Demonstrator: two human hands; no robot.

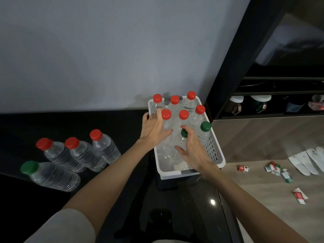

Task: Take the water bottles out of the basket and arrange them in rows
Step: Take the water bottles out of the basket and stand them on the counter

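A white perforated basket (213,151) stands on the black counter and holds several clear water bottles, most with red caps, one green-capped bottle (205,127) at its right wall. My left hand (154,128) wraps around a red-capped bottle (166,114) at the basket's left side. My right hand (192,148) closes on another green-capped bottle (184,133) in the basket's middle. On the counter to the left stand three red-capped bottles (82,153) in a row, with a green-capped bottle (50,174) in front of them.
The black counter (122,172) ends at the right just past the basket, with wood floor (263,199) below. Torn bottle labels (273,170) and white strips (308,160) lie on the floor. A dark shelf unit (263,106) stands at the right; a grey wall rises behind.
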